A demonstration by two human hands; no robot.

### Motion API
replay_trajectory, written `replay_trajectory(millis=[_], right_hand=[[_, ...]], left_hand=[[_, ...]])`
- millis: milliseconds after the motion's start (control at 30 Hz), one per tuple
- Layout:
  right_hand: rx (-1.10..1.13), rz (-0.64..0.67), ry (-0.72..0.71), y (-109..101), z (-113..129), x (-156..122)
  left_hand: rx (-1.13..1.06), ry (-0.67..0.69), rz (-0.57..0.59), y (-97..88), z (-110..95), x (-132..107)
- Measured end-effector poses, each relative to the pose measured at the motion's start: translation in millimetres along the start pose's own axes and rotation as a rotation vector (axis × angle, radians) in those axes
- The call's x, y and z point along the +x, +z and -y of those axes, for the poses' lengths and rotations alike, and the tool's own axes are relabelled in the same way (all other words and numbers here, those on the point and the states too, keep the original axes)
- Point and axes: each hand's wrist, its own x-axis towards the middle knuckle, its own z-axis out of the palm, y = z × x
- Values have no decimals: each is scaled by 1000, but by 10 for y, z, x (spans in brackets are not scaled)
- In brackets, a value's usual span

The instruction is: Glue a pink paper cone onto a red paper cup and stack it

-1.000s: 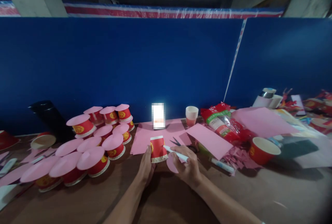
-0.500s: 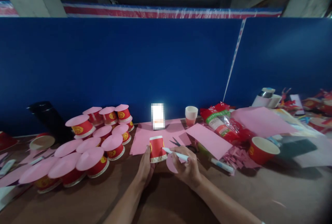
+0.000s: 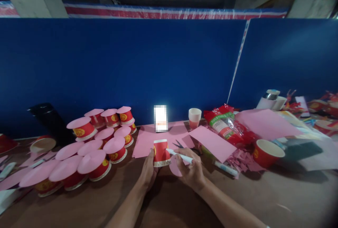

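My left hand point(image 3: 148, 170) is closed around the left side of a red paper cup point(image 3: 161, 152), held upside down with its white rim at the bottom. Dark zigzag marks run along that rim. In my right hand point(image 3: 192, 170) is a white marker pen point(image 3: 182, 156), its tip at the cup's right side. A pink paper disc point(image 3: 174, 166) lies partly hidden behind the right hand. Scissors point(image 3: 179, 144) rest on pink paper sheets point(image 3: 144, 141) just beyond. Several red cups with pink cone tops point(image 3: 92, 163) stand grouped to the left.
A bright phone-like screen point(image 3: 161, 119), blurred out, stands behind the cup. White cups point(image 3: 194, 117), a red plastic package point(image 3: 224, 126), another marker point(image 3: 225, 168) and a red cup point(image 3: 268, 153) are to the right. A black bottle point(image 3: 51, 122) leans at left, before a blue partition point(image 3: 132, 62).
The cup has shifted very slightly right and down in my left hand's hold. My right hand and the marker have moved a little with it.
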Motion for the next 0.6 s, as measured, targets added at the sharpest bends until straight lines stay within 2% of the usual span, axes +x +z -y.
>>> replay_trajectory(millis=[200,400,600], right_hand=[[-2,-30,-42,0,31,17],[-14,7,-5,-10,85,23],[2,-19,10,-5,47,8]], left_hand=[[-12,17,-2,12,-3,4],[8,-10,-1,43,-25,-21],[-26,-20,-11,44,-21,-14]])
